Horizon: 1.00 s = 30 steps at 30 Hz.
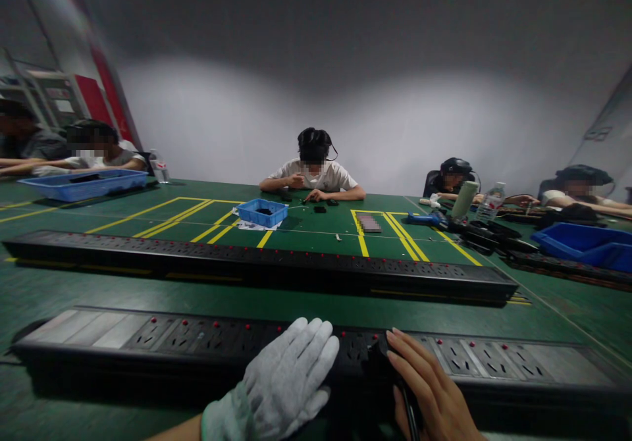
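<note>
A long black power strip [207,337] with a row of sockets and small red lights lies across the table in front of me. My left hand [291,382], in a grey-white work glove, rests flat on its middle with the fingers stretched out. Just to the right, my bare right hand [429,382] grips a black plug [379,355] against the strip's sockets. A black cord [411,411] runs from the plug down below my fingers. Whether the plug's pins are inside a socket is hidden.
A second long power strip [257,263] lies parallel behind the first. Beyond it are a small blue bin [263,212], a pinkish flat object [368,223] and yellow tape lines. Blue trays [83,187] and bottles [491,201] stand farther off. Several people sit around the green table [316,306].
</note>
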### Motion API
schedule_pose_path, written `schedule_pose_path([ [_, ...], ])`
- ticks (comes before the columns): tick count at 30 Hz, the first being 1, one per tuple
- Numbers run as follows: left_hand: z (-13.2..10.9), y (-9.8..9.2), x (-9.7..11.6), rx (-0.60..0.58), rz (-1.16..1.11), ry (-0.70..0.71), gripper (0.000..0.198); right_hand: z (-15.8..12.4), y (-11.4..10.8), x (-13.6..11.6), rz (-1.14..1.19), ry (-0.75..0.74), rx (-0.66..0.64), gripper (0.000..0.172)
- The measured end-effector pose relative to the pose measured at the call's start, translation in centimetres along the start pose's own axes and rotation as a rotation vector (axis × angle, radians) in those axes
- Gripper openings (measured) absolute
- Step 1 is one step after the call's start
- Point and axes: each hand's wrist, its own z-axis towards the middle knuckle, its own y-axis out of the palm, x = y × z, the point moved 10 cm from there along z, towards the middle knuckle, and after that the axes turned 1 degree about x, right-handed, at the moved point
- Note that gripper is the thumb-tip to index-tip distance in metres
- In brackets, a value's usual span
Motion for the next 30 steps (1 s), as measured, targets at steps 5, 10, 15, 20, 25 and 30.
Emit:
schedule_pose_path([
  [5,-0.1,0.2,0.0,-0.008,-0.004,-0.002,0.04,0.1,-0.1,0.0,-0.002,0.013,0.003,0.058],
  [10,-0.6,0.6,0.1,-0.027,-0.001,0.006,0.041,0.2,0.0,0.0,-0.008,0.004,-0.011,0.058],
  [15,-0.9,1.0,0.2,-0.05,0.005,0.015,0.043,0.2,-0.2,0.0,-0.01,0.011,-0.006,0.058],
  [20,-0.8,1.1,0.2,-0.067,0.007,0.019,0.043,0.5,-0.4,-0.1,-0.026,0.009,0.003,0.056],
  [25,-0.5,0.6,0.0,-0.034,-0.003,0.008,0.042,0.4,-0.2,-0.1,-0.015,0.016,-0.02,0.056],
  [30,-0.6,0.8,0.2,-0.057,-0.009,0.018,0.044,0.1,-0.2,0.0,-0.005,0.019,0.009,0.058],
])
